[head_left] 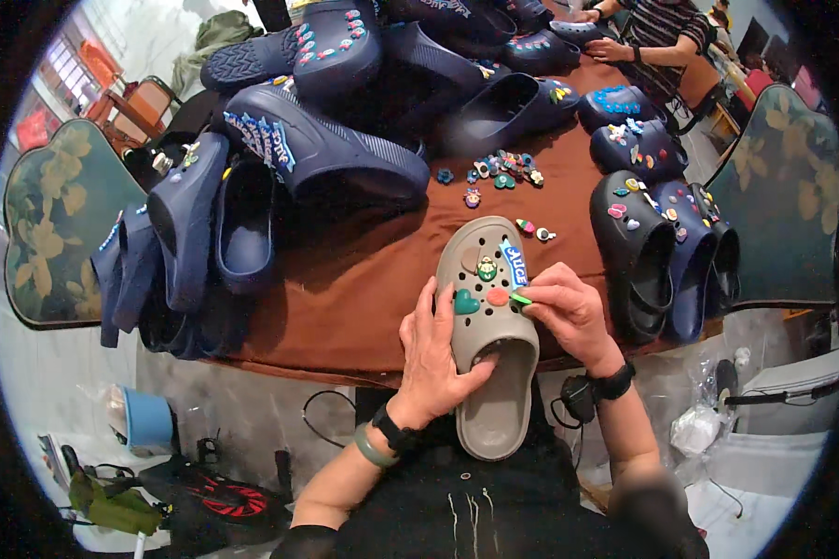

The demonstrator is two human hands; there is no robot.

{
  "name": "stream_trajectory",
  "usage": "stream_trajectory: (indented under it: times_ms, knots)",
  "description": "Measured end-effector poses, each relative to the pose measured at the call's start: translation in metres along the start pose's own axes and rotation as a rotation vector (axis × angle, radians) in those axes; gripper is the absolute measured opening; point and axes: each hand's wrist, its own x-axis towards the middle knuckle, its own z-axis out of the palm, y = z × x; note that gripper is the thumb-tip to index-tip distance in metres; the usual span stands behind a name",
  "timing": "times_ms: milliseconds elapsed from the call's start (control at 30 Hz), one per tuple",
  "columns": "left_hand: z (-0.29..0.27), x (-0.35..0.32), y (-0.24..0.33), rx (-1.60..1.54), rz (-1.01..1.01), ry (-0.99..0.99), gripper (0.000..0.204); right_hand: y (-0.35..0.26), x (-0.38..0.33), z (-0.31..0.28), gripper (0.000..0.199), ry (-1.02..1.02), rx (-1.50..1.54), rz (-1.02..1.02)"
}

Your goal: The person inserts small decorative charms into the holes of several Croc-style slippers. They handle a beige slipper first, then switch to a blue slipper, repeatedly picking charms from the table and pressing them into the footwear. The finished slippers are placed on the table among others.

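Note:
A grey-beige clog [494, 424] with a holed upper rests against the table's near edge, toe pointing away from me. My left hand [435, 349] grips it from the left side, the thumb in the foot opening. On its upper sit a teal heart charm [466, 302], a coral round charm [497, 296], a small figure charm [486, 269] and a blue lettered strip charm [513, 264]. My right hand [569, 312] pinches a bright green shoe charm [520, 299] at the upper's right side, touching the clog; the charm's underside is hidden.
Loose charms [508, 170] lie in a small pile beyond the clog on the brown tablecloth [345, 317]. Navy clogs [326, 140] are heaped at left and back; decorated dark clogs [634, 242] line the right edge. Another person [662, 37] works at the far right. A blue bin [147, 419] stands below left.

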Motion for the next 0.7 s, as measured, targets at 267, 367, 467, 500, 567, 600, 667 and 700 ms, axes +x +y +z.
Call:
stream_trajectory:
  times_ms: [267,367,467,500,567,600,667,700]
  knots:
    - [-0.001,0.000,0.000,-0.022,0.004,0.016,0.096,-0.027,0.012,-0.015,0.032,-0.169,-0.446,-0.297]
    - [0.002,-0.003,-0.006,-0.015,0.013,0.013,0.094,-0.041,0.019,-0.023,0.034,-0.307,-0.620,-0.364]
    - [0.003,-0.004,-0.007,-0.003,0.018,0.019,0.093,-0.065,0.025,-0.028,0.042,-0.395,-0.581,-0.271]
    - [0.003,-0.004,-0.007,0.002,0.019,0.021,0.093,-0.066,0.023,-0.024,0.044,-0.379,-0.610,-0.268]
    - [0.003,-0.004,-0.006,-0.003,0.022,0.031,0.092,-0.068,0.018,-0.014,0.046,-0.345,-0.667,-0.266]
    - [0.003,-0.004,-0.006,-0.004,0.025,0.036,0.092,-0.066,0.015,-0.009,0.044,-0.332,-0.696,-0.263]
    - [0.003,-0.004,-0.006,-0.006,0.023,0.036,0.092,-0.062,0.009,0.002,0.040,-0.307,-0.756,-0.253]
    - [0.003,-0.005,-0.006,-0.008,0.023,0.034,0.092,-0.063,0.008,0.007,0.033,-0.242,-0.738,-0.226]
